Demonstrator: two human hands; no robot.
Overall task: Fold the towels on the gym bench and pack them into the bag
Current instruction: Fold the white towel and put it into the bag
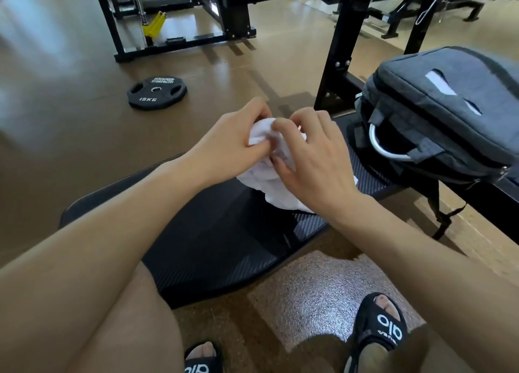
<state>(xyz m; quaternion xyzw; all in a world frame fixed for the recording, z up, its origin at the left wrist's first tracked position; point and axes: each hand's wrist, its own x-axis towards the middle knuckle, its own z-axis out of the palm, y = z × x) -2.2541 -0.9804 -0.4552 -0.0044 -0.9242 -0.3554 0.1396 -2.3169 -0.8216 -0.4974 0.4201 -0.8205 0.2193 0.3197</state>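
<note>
A crumpled white towel [266,181] is bunched up on the black padded counter [213,249]. A grey bag [438,114] lies on its side nearby, its opening facing the towel.

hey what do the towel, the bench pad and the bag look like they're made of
Towel: soft white cloth, likely cotton; it bunches and creases in both hands.
Bench pad: black padded cover, probably vinyl with a carbon-weave texture and dull sheen.
Bag: grey heathered woven fabric, matte, with webbing straps.
</note>
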